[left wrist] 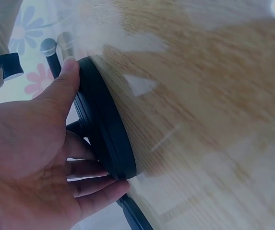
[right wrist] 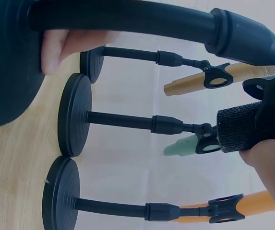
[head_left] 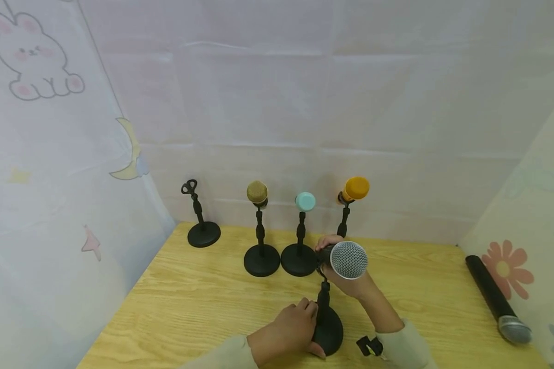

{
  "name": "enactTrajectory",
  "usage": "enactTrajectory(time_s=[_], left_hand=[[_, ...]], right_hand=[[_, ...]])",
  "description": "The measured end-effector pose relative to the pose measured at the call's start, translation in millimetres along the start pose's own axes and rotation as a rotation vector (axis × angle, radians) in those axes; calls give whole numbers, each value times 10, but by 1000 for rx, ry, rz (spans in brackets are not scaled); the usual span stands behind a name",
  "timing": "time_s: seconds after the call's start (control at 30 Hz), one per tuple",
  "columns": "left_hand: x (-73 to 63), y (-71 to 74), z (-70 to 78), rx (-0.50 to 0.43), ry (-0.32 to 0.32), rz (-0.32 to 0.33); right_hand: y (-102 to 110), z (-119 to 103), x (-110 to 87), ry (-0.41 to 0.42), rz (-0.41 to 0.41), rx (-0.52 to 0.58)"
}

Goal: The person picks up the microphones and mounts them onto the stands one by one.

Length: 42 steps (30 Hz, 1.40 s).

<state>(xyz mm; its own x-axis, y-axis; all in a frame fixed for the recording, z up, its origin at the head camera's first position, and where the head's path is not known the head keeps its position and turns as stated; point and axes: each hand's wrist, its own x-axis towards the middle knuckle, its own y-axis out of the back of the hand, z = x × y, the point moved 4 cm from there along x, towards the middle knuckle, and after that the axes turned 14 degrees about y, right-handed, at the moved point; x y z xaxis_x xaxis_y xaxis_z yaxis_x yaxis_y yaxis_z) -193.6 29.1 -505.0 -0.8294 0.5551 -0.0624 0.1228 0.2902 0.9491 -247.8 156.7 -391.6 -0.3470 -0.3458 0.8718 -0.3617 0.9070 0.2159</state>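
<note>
A black microphone (head_left: 348, 260) with a silver mesh head sits tilted at the clip of the nearest black stand (head_left: 323, 300), its head toward me. My right hand (head_left: 352, 288) holds its dark body; in the right wrist view the thumb (right wrist: 270, 155) presses the body beside the clip. Low down, my left hand (head_left: 288, 328) grips the stand's round base (head_left: 330, 335). The left wrist view shows thumb and fingers spread around the rim of that base (left wrist: 103, 120), close over the wooden table.
Behind stand desk stands with a gold microphone (head_left: 257, 192), a mint one (head_left: 305, 201) and an orange one (head_left: 357, 188). A stand with a bare clip (head_left: 204, 234) is at the back left. Another black microphone (head_left: 489, 292) lies along the right edge. Printed cloth walls surround the table (head_left: 189, 302).
</note>
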Motion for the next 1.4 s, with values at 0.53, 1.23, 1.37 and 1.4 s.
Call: enactTrajectory(time_s=[0.53, 1.23, 1.37, 1.4], left_hand=[[7, 10, -13, -6, 20, -24], [7, 4, 15, 7, 40, -44], [15, -12, 33, 21, 49, -21], [21, -21, 40, 20, 54, -16]], right_hand=[[-15, -37, 36, -16, -46, -147], [-183, -27, 16, 171, 173, -34], [-269, -42, 48, 257, 286, -18], [-287, -39, 50, 265, 313, -45]])
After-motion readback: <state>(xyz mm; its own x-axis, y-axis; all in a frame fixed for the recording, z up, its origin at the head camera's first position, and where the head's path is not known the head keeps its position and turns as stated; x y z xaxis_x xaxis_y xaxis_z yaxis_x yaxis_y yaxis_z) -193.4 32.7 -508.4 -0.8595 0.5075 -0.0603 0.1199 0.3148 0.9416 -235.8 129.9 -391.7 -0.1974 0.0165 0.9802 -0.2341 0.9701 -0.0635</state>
